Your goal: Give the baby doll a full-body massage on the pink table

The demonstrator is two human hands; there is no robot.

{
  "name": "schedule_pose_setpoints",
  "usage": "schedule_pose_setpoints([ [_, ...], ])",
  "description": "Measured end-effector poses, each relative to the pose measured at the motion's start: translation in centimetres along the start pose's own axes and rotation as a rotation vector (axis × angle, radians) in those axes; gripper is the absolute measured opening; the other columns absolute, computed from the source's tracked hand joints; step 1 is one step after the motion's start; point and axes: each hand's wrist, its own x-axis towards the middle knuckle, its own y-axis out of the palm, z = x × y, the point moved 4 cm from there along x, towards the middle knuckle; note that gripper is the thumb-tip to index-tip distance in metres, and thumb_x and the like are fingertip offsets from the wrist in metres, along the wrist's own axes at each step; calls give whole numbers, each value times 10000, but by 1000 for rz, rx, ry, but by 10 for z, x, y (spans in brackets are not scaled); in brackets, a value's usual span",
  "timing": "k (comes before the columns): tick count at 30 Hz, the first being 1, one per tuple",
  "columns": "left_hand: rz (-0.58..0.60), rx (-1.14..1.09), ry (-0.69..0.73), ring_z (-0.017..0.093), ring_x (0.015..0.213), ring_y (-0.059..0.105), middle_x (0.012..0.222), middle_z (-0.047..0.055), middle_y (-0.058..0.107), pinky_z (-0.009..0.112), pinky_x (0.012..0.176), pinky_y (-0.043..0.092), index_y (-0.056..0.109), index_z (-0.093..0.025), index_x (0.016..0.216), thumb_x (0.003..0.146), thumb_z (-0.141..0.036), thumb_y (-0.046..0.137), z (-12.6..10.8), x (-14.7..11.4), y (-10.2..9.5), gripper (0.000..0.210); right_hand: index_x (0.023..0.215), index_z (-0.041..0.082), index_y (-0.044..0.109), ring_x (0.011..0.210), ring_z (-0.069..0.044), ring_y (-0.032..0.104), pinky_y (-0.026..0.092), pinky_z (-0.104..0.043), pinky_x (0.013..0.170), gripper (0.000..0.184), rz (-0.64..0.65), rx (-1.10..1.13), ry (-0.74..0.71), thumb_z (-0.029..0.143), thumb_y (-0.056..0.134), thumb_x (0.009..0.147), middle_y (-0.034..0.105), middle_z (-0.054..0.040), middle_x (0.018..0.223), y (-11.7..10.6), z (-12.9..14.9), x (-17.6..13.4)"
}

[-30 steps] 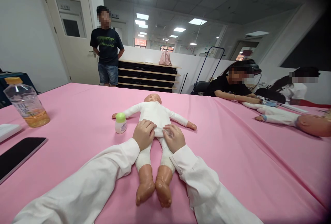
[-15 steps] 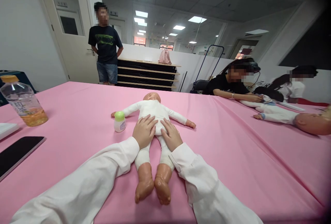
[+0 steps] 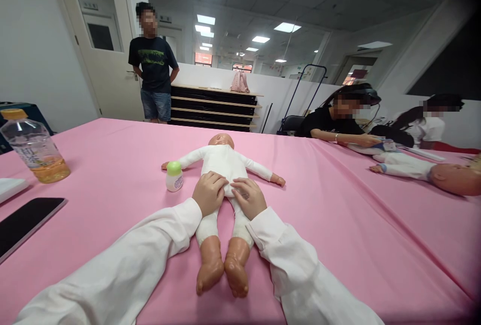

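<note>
A baby doll (image 3: 221, 157) with a white cloth body and brown vinyl head, hands and feet lies on its back, feet toward me. At the left of its lower belly, my left hand (image 3: 209, 194) rests with bent fingers drawn together, the tips on the white cloth. Opposite it, my right hand (image 3: 251, 199) curls over the right hip, thumb and fingers closing in a pinch at the cloth. How much fabric lies between the fingertips is hidden. Beside the doll's arm stands a small white bottle with a green cap (image 3: 174, 177), untouched.
A pink cloth (image 3: 319, 225) covers the table. At left are a drink bottle (image 3: 35, 149) and a phone (image 3: 28, 225). Another doll (image 3: 421, 169) lies at right, with a seated person (image 3: 338, 119) handling something over it. Someone stands (image 3: 152, 64) behind the table.
My fingers, spread flat on the doll's belly before, have curled and drawn back toward me. At right, the seated person's hand has shifted over the other doll.
</note>
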Motion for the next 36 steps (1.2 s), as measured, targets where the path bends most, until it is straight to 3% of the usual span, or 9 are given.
schedule_pose_setpoints([
  [7,90,-60,-25,205,1114,501,1112,38,623,407,943,394,594,-194,1066,814,-124,413,2,2,8,319,1187,239,543,1232,-216,419,321,-452,1025,371,142,-2,84,266,475,823,513,-54,1285,12,-8,-2],
  [11,111,41,-173,236,1240,391,1267,40,528,440,975,353,579,-216,1120,838,-195,417,9,2,9,326,1269,228,469,1295,-268,324,300,-492,1034,497,159,-44,283,343,529,789,358,-80,1405,14,-18,-3],
  [14,63,85,-305,242,1214,415,1264,45,526,429,956,359,589,-225,1096,824,-245,464,14,0,5,300,1266,210,469,1270,-284,358,329,-485,1016,567,115,-49,388,431,566,753,409,-109,1362,11,-22,-5],
  [17,-18,108,-356,230,1063,515,1096,48,611,406,888,389,627,-216,975,803,-246,500,15,-1,0,216,1137,190,570,1134,-270,493,397,-444,963,505,18,-58,368,432,630,698,549,-111,1189,5,-19,-4],
  [20,-55,113,-297,215,889,552,914,48,632,381,791,410,633,-197,863,785,-196,506,12,-1,-2,149,936,189,647,988,-251,563,450,-415,883,326,-71,-64,264,367,679,664,613,-92,1012,0,-12,-3],
  [23,-44,44,-187,197,852,549,871,46,627,351,758,418,621,-184,837,776,-135,484,8,0,-2,159,835,209,664,932,-226,575,455,-400,855,151,-64,-28,95,296,635,716,641,-67,938,0,-5,-1],
  [26,-17,-46,-86,180,900,555,923,44,633,334,790,429,616,-181,869,774,-98,462,6,1,1,199,891,227,669,992,-217,561,436,-404,890,161,-8,19,-1,250,574,763,645,-54,1008,4,-3,0],
  [31,28,-79,-56,190,1053,532,1045,50,631,362,891,418,609,-171,974,790,-93,441,7,-1,8,261,1028,225,642,1123,-228,506,386,-436,963,265,46,61,60,249,511,799,600,-65,1160,9,-9,-3],
  [36,72,-49,-142,208,1094,515,1081,48,629,386,914,404,614,-176,992,785,-91,448,6,5,5,279,921,209,656,1012,-215,564,423,-414,909,218,-31,99,152,252,473,810,636,-74,1064,1,-11,4],
])
